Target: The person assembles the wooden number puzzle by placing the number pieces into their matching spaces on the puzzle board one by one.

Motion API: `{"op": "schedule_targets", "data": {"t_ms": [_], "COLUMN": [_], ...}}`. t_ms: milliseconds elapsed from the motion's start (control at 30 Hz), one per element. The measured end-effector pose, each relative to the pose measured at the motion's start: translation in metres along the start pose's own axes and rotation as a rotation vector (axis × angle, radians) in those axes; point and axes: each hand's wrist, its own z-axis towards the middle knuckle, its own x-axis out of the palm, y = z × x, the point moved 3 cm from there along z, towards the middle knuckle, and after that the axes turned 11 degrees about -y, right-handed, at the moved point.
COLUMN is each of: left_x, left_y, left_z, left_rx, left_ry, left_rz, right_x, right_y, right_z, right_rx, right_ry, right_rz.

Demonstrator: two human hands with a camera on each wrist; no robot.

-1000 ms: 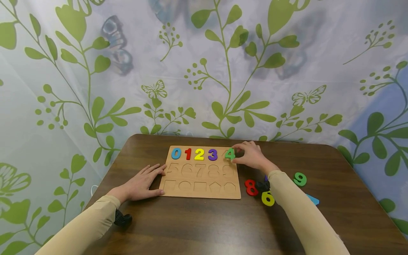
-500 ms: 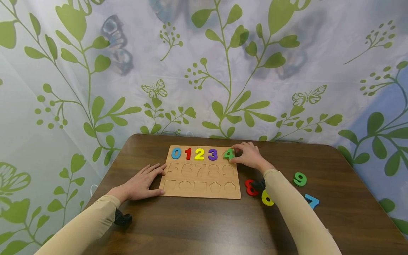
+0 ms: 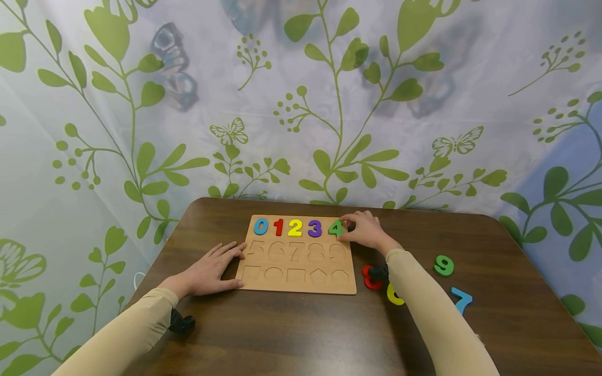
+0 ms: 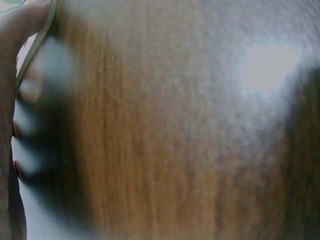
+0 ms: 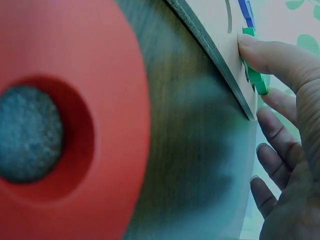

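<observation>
At the top right of a wooden puzzle board, my right hand pinches a green number 4 between thumb and finger. In the right wrist view the green 4 stands slightly proud of the board's surface. My left hand lies with fingers extended on the board's left edge, thumb at the lower left corner. Along the top row sit a blue 0, a red 1, a yellow 2 and a purple 3. Outlined recesses fill the two lower rows.
Right of the board on the brown table lie a red 8, partly behind the black wrist camera, a yellow number partly under the sleeve, a green 9 and a blue 7. A patterned curtain hangs behind.
My right hand has shifted slightly left with the green 4, which now sits over the last top-row place. The sleeve has uncovered more of the blue 7. My left hand stays put.
</observation>
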Motion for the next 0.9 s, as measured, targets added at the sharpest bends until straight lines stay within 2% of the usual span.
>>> {"op": "schedule_targets", "data": {"t_ms": [900], "left_x": [0.0000], "left_y": [-0.0006], "left_z": [-0.0003], "left_rx": [0.012], "left_ry": [-0.009], "left_rz": [-0.001], "right_x": [-0.0009], "right_y": [-0.0049], "right_z": [0.0030], "right_rx": [0.037], "right_ry": [0.036], "right_rz": [-0.011]}}
